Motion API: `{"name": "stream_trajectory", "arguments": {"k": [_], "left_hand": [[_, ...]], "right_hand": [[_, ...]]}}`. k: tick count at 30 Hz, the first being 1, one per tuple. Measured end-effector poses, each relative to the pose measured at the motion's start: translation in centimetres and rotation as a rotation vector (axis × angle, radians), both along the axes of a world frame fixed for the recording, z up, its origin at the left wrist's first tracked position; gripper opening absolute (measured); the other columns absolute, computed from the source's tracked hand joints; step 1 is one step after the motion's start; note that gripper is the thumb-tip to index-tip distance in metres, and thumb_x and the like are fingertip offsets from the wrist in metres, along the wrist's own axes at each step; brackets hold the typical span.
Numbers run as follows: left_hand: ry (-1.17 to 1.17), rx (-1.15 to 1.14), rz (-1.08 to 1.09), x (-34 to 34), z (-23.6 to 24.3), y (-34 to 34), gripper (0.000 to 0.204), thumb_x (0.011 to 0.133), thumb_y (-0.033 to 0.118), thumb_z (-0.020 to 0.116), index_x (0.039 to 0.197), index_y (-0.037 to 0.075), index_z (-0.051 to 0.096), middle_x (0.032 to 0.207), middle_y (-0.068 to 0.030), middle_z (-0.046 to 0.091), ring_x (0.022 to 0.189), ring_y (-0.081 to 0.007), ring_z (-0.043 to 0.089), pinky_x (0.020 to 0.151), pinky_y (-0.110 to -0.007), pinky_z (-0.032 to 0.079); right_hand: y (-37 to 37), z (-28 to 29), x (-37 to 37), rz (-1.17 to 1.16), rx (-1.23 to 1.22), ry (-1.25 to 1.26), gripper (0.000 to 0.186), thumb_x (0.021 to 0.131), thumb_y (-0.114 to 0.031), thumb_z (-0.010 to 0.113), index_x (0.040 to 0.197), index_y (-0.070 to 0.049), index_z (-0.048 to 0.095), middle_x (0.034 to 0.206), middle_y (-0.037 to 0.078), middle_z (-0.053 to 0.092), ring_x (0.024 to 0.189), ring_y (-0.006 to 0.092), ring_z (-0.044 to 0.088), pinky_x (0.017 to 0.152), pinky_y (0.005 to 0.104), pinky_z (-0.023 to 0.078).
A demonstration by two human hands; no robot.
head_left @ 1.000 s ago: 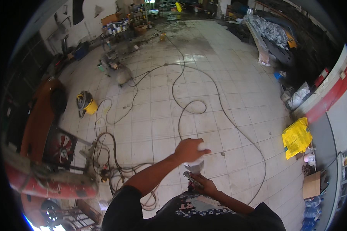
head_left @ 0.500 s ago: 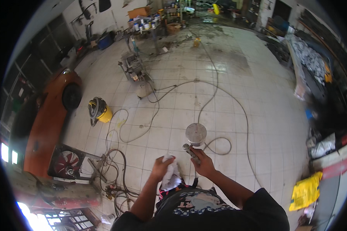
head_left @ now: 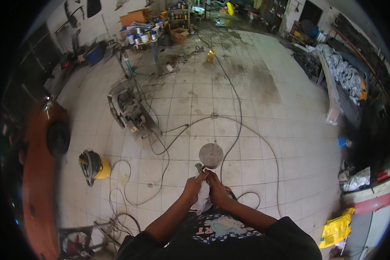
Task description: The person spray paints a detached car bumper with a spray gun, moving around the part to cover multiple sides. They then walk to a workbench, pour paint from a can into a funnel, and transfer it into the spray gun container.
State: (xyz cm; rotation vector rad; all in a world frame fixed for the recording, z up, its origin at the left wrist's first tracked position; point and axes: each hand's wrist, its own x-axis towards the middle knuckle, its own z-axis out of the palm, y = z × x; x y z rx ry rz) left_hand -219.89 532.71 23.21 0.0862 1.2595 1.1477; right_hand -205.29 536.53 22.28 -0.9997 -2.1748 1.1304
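A metal spray gun (head_left: pixel 199 168) is in front of my body, its round grey cup lid (head_left: pixel 211 156) facing up. My right hand (head_left: pixel 217 189) is closed round the gun's handle, most of which the fingers hide. Close beside it on the left, my left hand (head_left: pixel 193 188) grips a crumpled white rag (head_left: pixel 202 200). Both hands meet at the gun, and the rag hangs between them toward my shirt. Whether the rag touches the gun's body cannot be made out.
A long hose (head_left: pixel 239 125) winds across the tiled floor. To the left are a yellow-and-black vacuum (head_left: pixel 100 167), a compressor-like machine (head_left: pixel 128 104) and an orange car (head_left: pixel 39 182). Cans crowd a table (head_left: pixel 155 54) farther off. A yellow bag (head_left: pixel 336 229) lies at right.
My left hand has brought the rag over to my right hand, so both now meet at the spray gun. The gun and cup have shifted slightly left in view, and the view has turned.
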Motion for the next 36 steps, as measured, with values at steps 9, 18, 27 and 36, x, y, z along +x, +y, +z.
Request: {"name": "stream_trajectory", "arguments": {"k": [9, 18, 27, 36], "left_hand": [[0.244, 0.026, -0.01, -19.4, -0.8, 29.9, 0.029, 0.088, 0.03, 0.07, 0.089, 0.0, 0.069, 0.083, -0.0111, 0.069, 0.071, -0.0224, 0.064, 0.067, -0.039, 0.052], [0.268, -0.024, 0.139, -35.3, 3.9, 53.2, 0.032, 0.089, 0.028, 0.069, 0.097, -0.002, 0.071, 0.088, -0.0107, 0.071, 0.075, -0.0212, 0.068, 0.071, -0.037, 0.053], [0.31, -0.009, -0.076, -52.5, 1.1, 79.1, 0.04, 0.09, 0.036, 0.072, 0.084, -0.003, 0.071, 0.078, -0.0097, 0.07, 0.066, -0.0184, 0.064, 0.062, -0.033, 0.05], [0.299, 0.143, -0.429, -70.7, 2.8, 109.7, 0.036, 0.085, 0.031, 0.072, 0.09, -0.005, 0.076, 0.081, -0.0118, 0.073, 0.077, -0.0178, 0.066, 0.076, -0.032, 0.049]], "right_hand": [[30.6, 3.6, -10.2, -0.144, 0.043, 0.21, 0.027, 0.091, -0.003, 0.069, 0.119, 0.0, 0.069, 0.113, 0.02, 0.07, 0.107, 0.0373, 0.068, 0.094, 0.0431, 0.055], [62.6, 13.9, -32.2, 0.175, 0.487, 0.297, 0.067, 0.079, -0.036, 0.086, 0.136, -0.008, 0.064, 0.144, 0.019, 0.051, 0.133, 0.0416, 0.047, 0.107, 0.0511, 0.043], [88.4, 9.8, -51.5, 0.129, 0.497, 0.153, 0.05, 0.077, -0.03, 0.083, 0.12, -0.006, 0.071, 0.126, 0.019, 0.058, 0.119, 0.0395, 0.053, 0.102, 0.0479, 0.045], [116.5, 13.0, -65.7, 0.147, 0.634, 0.14, 0.047, 0.068, -0.019, 0.085, 0.112, -0.008, 0.074, 0.114, 0.015, 0.063, 0.102, 0.0358, 0.061, 0.087, 0.0441, 0.053]]}}
